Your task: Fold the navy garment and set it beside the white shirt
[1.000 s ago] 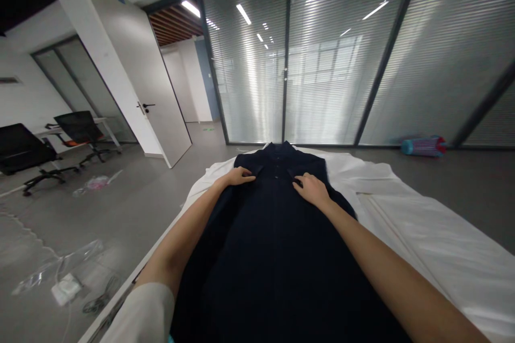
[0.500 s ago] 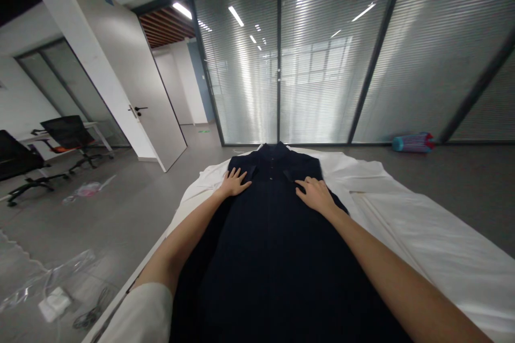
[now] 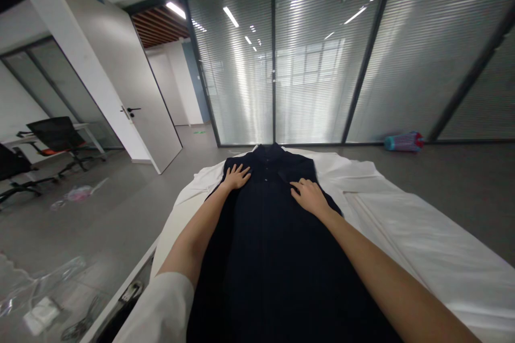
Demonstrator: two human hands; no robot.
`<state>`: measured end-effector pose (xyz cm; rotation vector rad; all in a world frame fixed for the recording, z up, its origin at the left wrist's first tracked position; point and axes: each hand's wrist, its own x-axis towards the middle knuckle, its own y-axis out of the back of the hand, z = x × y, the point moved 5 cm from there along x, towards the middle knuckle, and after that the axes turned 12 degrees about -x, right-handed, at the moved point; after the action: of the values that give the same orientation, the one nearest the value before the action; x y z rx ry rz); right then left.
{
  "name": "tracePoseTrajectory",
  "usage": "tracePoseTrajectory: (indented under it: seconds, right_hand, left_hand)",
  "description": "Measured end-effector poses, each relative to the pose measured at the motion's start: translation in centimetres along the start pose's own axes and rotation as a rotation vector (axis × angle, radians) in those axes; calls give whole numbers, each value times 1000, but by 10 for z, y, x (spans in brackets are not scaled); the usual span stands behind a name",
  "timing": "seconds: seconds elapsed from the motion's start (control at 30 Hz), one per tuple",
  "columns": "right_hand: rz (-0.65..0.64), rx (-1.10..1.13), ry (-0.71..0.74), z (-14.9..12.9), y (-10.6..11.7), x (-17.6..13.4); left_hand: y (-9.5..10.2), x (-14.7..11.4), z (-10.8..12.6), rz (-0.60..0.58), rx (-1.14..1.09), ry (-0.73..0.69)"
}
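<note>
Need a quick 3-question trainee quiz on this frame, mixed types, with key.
1. True or false: both hands lie flat on the dark navy buttoned shirt.
2. What lies under the shirt? A) white cloth-covered table B) bare grey floor C) black office chair
3. Which hand is nearer the shirt's collar?

Key:
1. True: the left hand and the right hand rest open on its upper part, either side of the button row.
2. A, the white cloth-covered table.
3. The left hand.

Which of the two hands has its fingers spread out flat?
The left hand, fingers fanned on the dark shirt; the right hand keeps its fingers together.
</note>
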<state>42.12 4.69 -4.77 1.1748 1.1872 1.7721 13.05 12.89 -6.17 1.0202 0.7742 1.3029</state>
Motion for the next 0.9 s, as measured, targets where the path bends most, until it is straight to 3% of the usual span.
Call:
tracePoseTrajectory:
  seconds: [0.1, 0.23, 0.37, 0.47, 0.63, 0.7, 0.8, 0.9]
  right_hand:
    - [2, -4, 6, 0, -1, 1]
    - [-1, -3, 6, 0, -2, 0]
    - [2, 6, 4, 1, 0, -1]
    - [-15, 52, -27, 2, 3, 3]
    - [20, 220, -303, 15, 13, 13]
    - [29, 262, -241, 9, 15, 14]
    - [-4, 219, -4, -7, 14, 9]
    - [68, 108, 32, -11, 17, 2]
  left_hand:
    - [-4, 3, -2, -8, -10, 14]
    - [20, -3, -3, 27, -26, -71]
    - [35, -28, -11, 27, -18, -152]
    - [25, -46, -20, -13, 12, -142]
    - [9, -51, -23, -66, 105, -76]
    - [14, -45, -20, -87, 104, -70]
    - [26, -33, -10, -95, 102, -90]
    - [28, -19, 4, -59, 88, -110]
